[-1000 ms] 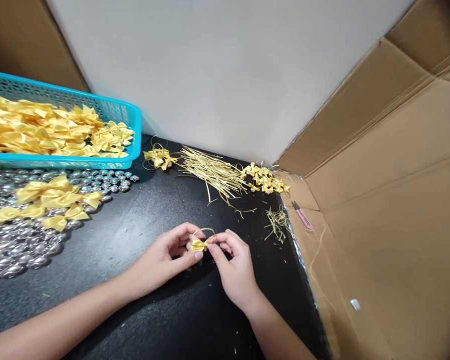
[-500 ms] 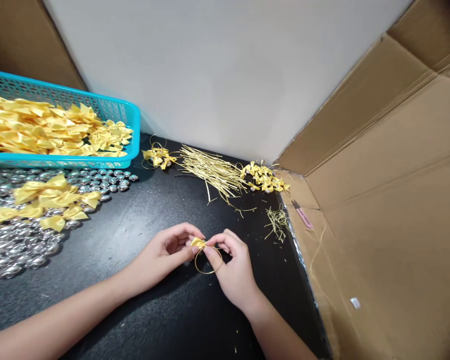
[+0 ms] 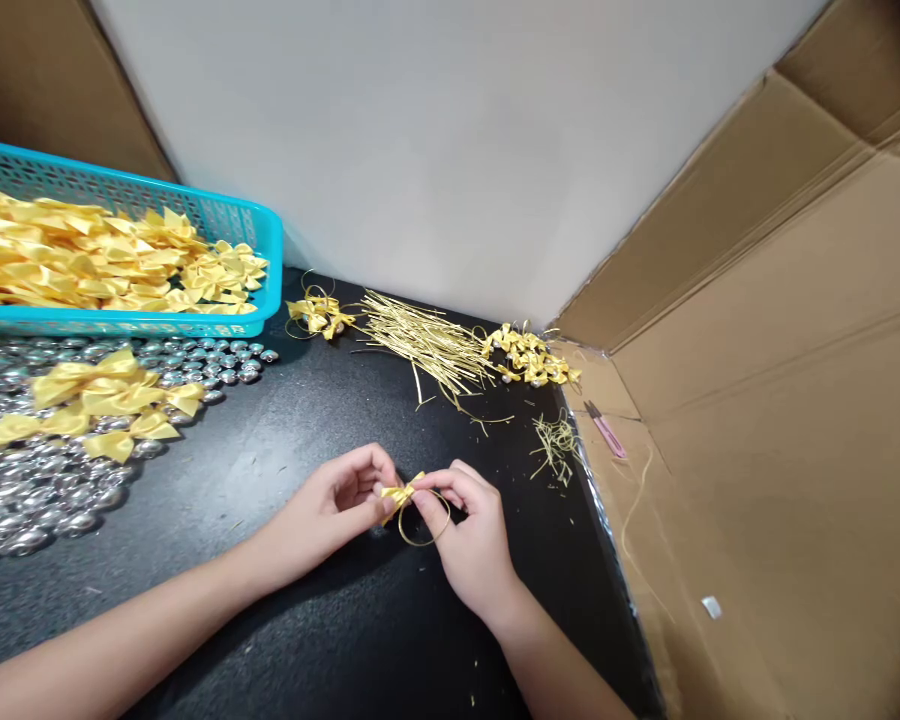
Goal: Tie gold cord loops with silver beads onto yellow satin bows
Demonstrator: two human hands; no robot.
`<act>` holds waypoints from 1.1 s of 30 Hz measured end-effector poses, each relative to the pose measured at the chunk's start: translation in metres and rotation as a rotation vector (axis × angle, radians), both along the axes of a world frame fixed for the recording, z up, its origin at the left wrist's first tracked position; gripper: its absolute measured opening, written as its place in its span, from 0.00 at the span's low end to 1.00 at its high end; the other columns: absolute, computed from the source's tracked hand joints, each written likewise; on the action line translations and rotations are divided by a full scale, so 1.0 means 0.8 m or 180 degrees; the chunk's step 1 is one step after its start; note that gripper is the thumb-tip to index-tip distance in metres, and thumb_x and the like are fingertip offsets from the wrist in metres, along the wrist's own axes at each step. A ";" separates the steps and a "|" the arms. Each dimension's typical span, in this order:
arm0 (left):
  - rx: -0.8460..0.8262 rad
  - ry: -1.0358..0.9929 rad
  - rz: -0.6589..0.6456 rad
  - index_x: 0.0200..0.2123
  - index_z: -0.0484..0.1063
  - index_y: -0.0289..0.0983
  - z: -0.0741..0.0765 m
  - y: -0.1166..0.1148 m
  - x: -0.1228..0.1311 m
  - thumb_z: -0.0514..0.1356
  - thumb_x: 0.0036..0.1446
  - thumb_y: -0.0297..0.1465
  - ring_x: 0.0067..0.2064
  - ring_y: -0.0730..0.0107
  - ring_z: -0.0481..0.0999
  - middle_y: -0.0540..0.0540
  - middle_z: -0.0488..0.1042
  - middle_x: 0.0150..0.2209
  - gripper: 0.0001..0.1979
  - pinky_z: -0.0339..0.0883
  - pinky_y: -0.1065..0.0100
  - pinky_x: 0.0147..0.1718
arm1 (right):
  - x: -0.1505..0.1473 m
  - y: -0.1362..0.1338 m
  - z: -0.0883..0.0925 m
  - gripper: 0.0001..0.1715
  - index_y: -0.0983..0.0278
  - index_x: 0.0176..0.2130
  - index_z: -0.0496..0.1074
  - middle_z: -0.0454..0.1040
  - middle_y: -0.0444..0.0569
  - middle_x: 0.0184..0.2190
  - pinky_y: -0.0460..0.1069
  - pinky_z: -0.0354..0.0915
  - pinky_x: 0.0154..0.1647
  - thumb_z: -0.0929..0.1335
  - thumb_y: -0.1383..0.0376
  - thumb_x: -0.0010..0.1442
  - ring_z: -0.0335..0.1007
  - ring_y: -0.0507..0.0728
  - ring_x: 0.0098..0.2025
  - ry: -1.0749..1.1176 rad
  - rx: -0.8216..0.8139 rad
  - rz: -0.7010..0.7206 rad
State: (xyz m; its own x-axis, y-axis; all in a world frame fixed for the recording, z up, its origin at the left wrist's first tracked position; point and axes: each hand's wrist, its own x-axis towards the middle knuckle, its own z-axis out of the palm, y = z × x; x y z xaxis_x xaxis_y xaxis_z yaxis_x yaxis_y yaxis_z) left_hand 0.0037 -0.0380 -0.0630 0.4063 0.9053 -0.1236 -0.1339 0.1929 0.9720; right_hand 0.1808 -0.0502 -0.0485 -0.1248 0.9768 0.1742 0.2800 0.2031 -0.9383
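A small yellow satin bow point(image 3: 397, 494) is pinched between the thumb and fingers of my left hand point(image 3: 345, 497), low over the black table. My right hand point(image 3: 468, 518) grips a thin gold cord loop point(image 3: 415, 544) between thumb and forefinger, right against the bow's middle. The loop hangs below the bow as a ring, partly behind my right thumb. Where the cord meets the bow is mostly covered by my fingertips.
A turquoise basket point(image 3: 268, 270) of yellow bows stands at the back left, behind silver beads point(image 3: 52, 500) with loose bows point(image 3: 112, 390) on top. Gold cord lengths point(image 3: 424, 340), looped bows point(image 3: 529, 355), cord scraps point(image 3: 556, 447) and pink snips point(image 3: 606, 432) lie farther back and right.
The bow has turned in my fingers, and one of its ends now points up toward the right. The cord loop has shifted slightly right with it. Both hands keep their pinch.
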 end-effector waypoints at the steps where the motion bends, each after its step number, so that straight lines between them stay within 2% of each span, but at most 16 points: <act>1: -0.0025 0.0036 0.0023 0.31 0.66 0.37 0.000 0.000 0.001 0.65 0.55 0.37 0.28 0.74 0.65 0.54 0.68 0.26 0.12 0.60 0.72 0.29 | 0.000 0.000 -0.001 0.05 0.63 0.31 0.78 0.73 0.45 0.27 0.45 0.63 0.30 0.70 0.70 0.58 0.68 0.51 0.29 0.0013 0.0008 0.0009; 4: -0.0114 0.0067 0.0088 0.31 0.67 0.37 0.001 0.002 0.005 0.66 0.54 0.37 0.28 0.75 0.66 0.54 0.69 0.25 0.13 0.60 0.73 0.29 | 0.000 0.000 -0.004 0.05 0.64 0.31 0.77 0.73 0.45 0.28 0.45 0.62 0.31 0.70 0.70 0.58 0.67 0.52 0.30 0.0016 0.0005 0.0033; 9: -0.0329 0.0121 0.0026 0.42 0.74 0.36 0.004 0.003 0.006 0.68 0.52 0.37 0.33 0.68 0.74 0.48 0.79 0.31 0.16 0.66 0.69 0.35 | 0.000 0.001 -0.007 0.05 0.64 0.30 0.77 0.72 0.44 0.27 0.46 0.60 0.31 0.70 0.70 0.58 0.64 0.51 0.29 -0.0074 -0.0078 -0.0021; 12: -0.0495 0.0234 -0.0018 0.40 0.79 0.36 0.006 0.005 0.005 0.69 0.50 0.37 0.36 0.65 0.77 0.44 0.82 0.36 0.15 0.67 0.68 0.38 | -0.001 0.000 -0.007 0.05 0.64 0.30 0.76 0.70 0.44 0.26 0.46 0.60 0.31 0.70 0.69 0.58 0.63 0.51 0.28 -0.0056 -0.0157 0.0000; 15: -0.0710 0.0181 0.0012 0.39 0.81 0.36 0.008 0.007 0.004 0.71 0.48 0.37 0.35 0.66 0.76 0.44 0.83 0.35 0.16 0.67 0.69 0.37 | 0.002 0.002 -0.005 0.04 0.63 0.33 0.77 0.69 0.44 0.28 0.47 0.60 0.32 0.70 0.69 0.57 0.62 0.52 0.30 0.0042 -0.0268 0.0103; 17: -0.0914 0.0057 0.0062 0.40 0.81 0.36 0.010 0.008 0.002 0.72 0.46 0.37 0.34 0.67 0.75 0.45 0.83 0.35 0.18 0.66 0.70 0.36 | 0.009 0.005 -0.003 0.09 0.62 0.37 0.78 0.68 0.44 0.30 0.47 0.59 0.33 0.69 0.70 0.55 0.61 0.52 0.31 0.0335 -0.0477 0.0138; 19: -0.1094 -0.0081 0.0082 0.41 0.81 0.37 0.012 0.009 0.000 0.73 0.44 0.37 0.33 0.70 0.74 0.47 0.82 0.33 0.20 0.65 0.71 0.36 | 0.018 0.010 0.002 0.11 0.62 0.39 0.79 0.65 0.43 0.29 0.47 0.58 0.33 0.69 0.67 0.56 0.58 0.51 0.30 0.0960 -0.0829 0.0075; 22: -0.1249 -0.0315 -0.0016 0.41 0.82 0.36 0.015 0.009 -0.001 0.74 0.43 0.37 0.30 0.73 0.71 0.48 0.80 0.30 0.20 0.63 0.73 0.33 | 0.030 0.019 0.011 0.11 0.65 0.36 0.80 0.60 0.42 0.24 0.47 0.58 0.33 0.69 0.62 0.57 0.54 0.50 0.27 0.2089 -0.1243 -0.0092; 24: -0.1372 -0.0485 -0.0097 0.38 0.83 0.35 0.018 0.009 -0.001 0.75 0.42 0.37 0.30 0.74 0.70 0.48 0.78 0.29 0.19 0.63 0.73 0.33 | 0.035 0.023 0.018 0.10 0.67 0.33 0.79 0.57 0.40 0.21 0.46 0.58 0.31 0.71 0.61 0.56 0.51 0.49 0.26 0.2571 -0.1351 -0.0113; 28: -0.1715 -0.0784 -0.0151 0.32 0.82 0.34 0.022 0.006 -0.001 0.77 0.38 0.33 0.28 0.74 0.72 0.49 0.78 0.27 0.17 0.65 0.72 0.33 | 0.037 0.024 0.028 0.08 0.65 0.32 0.77 0.58 0.38 0.20 0.45 0.59 0.29 0.74 0.62 0.55 0.50 0.46 0.22 0.3029 -0.1539 0.0092; 33: -0.1980 -0.0997 -0.0340 0.28 0.78 0.35 0.021 0.004 -0.002 0.75 0.42 0.32 0.27 0.74 0.74 0.49 0.78 0.26 0.12 0.66 0.73 0.30 | 0.035 0.021 0.025 0.09 0.61 0.34 0.74 0.66 0.38 0.21 0.44 0.59 0.27 0.74 0.59 0.58 0.52 0.44 0.18 0.3105 -0.1501 0.0238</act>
